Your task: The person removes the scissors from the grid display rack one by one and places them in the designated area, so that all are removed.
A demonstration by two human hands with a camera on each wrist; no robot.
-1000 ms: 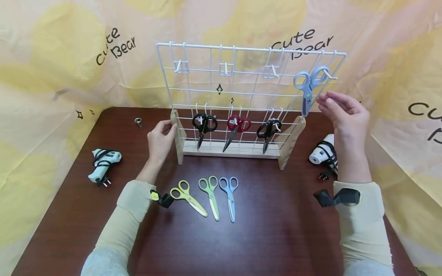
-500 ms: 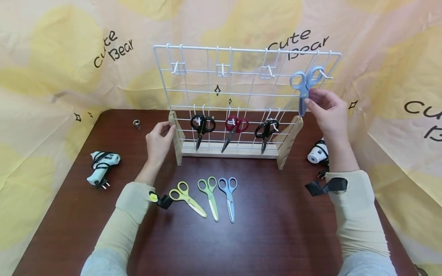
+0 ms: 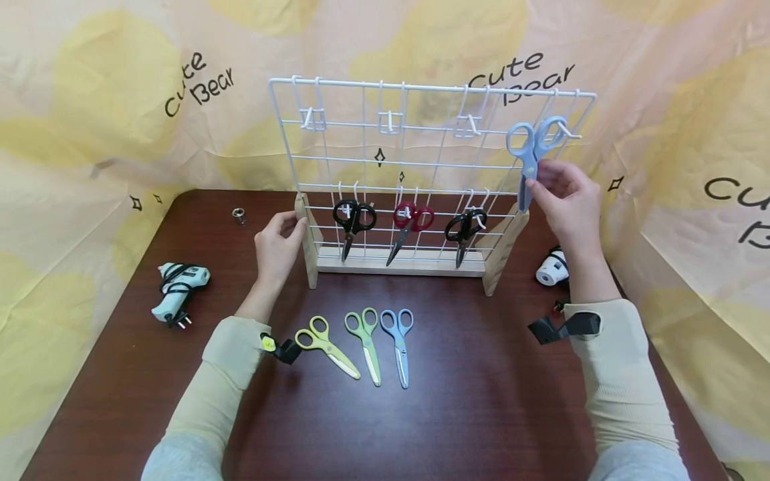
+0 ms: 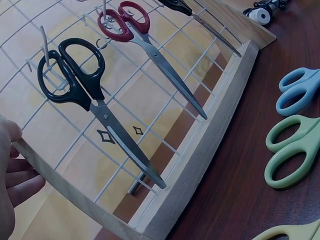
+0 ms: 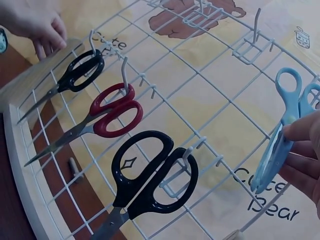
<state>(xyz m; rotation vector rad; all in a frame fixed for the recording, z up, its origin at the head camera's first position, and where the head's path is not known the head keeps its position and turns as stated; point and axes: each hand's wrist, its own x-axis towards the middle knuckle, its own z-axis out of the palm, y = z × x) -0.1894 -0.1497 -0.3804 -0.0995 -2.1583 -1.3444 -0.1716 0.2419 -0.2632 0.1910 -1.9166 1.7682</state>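
- head: right hand (image 3: 568, 202) pinches blue scissors (image 3: 529, 157), one loop apparently over the upper right hook (image 3: 568, 131) of the rack (image 3: 400, 266); seemingly a hanging step, calling next for a release. yellow scissors (image 3: 327, 344) lie on the table (image 3: 463, 354).
- left wrist: left hand (image 4: 10, 182) grips the wooden side (image 4: 75, 195) (likely for steadiness).
- right wrist: black scissors (image 5: 142, 201) hang lower, seemingly no obstacle.

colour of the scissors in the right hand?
Light blue; the scissors show best up close in the right wrist view.

From here the rack (image 3: 433, 87) is white — pale-blue scissors (image 3: 529, 162) at its right, red-handled scissors (image 3: 409, 226) lower on it, yellow-blotched cloth (image 3: 433, 40) behind it.
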